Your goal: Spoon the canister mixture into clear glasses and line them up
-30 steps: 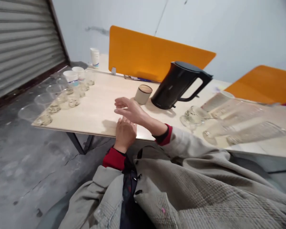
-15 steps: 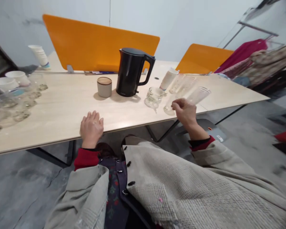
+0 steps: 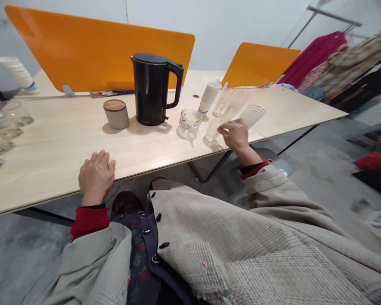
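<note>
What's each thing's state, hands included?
Left hand: palm down at table edge
Right hand: at front glass, grip unclear
Kettle: upright, lid shut
Canister: upright, wooden lid on
Glass bowl: upright, uncovered
Front glass: standing, fill unclear
Back-left paper cups: stacked
Right paper cups: stacked
Orange dividers: standing

I take this for an office or shared workroom, since I'm looking at a long, pale wood-look desk [image 3: 60, 140] fitted with orange divider panels [image 3: 98, 51]. A black kettle [image 3: 150, 91], stacked paper cups [image 3: 209, 98] and drinking glasses [image 3: 211, 128] give me the feel of a break corner. The bare grey floor [image 3: 317, 156] and garments [image 3: 317, 55] on a metal rack [image 3: 333, 18] look less office-like to me.
</note>
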A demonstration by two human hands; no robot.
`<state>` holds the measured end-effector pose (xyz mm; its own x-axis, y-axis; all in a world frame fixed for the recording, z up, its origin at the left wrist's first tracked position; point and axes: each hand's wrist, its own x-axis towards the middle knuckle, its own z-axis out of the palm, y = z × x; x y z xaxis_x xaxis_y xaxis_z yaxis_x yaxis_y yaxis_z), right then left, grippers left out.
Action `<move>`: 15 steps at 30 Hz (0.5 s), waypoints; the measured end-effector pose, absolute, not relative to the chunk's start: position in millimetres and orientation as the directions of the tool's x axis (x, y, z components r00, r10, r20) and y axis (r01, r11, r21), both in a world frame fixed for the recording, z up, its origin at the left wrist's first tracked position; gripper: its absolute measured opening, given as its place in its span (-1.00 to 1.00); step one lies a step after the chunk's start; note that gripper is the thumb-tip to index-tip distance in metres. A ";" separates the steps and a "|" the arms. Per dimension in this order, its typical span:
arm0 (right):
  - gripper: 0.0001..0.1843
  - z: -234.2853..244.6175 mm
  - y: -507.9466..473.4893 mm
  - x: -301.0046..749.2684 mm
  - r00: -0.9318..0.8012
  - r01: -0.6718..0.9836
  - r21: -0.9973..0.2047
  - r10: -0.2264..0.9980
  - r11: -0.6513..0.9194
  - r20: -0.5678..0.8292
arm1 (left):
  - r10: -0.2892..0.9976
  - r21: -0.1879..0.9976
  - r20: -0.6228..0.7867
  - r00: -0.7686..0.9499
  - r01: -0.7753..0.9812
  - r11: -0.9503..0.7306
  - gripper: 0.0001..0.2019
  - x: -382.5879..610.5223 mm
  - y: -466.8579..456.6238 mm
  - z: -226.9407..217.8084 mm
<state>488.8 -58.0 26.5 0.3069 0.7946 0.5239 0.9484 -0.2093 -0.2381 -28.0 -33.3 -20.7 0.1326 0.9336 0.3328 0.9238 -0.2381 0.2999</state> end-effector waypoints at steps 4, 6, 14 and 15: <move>-0.84 29.6 -53.7 490.0 0.314 0.941 -0.289 0.782 -0.179 0.539 | 0.926 0.281 0.347 0.148 0.926 -0.253 -0.50 -29.8 -32.0 -21.5; -0.84 31.7 -51.1 491.9 0.315 0.937 -0.309 0.772 -0.162 0.552 | 0.927 0.271 0.342 0.156 0.928 -0.256 -0.50 -30.3 -31.7 -21.1; -0.79 39.7 -46.6 500.7 0.306 0.933 -0.337 0.781 -0.130 0.544 | 0.922 0.269 0.349 0.167 0.925 -0.269 -0.53 -29.9 -32.6 -18.4; -0.85 40.2 -47.3 500.9 0.301 0.935 -0.330 0.784 -0.131 0.543 | 0.924 0.271 0.347 0.162 0.926 -0.264 -0.53 -29.8 -32.4 -18.6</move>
<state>500.9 -47.3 40.2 0.3015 0.7838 0.5429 0.9349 -0.1312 -0.3298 -29.8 -32.4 -18.6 0.1618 0.9239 0.3466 0.9259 -0.2637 0.2706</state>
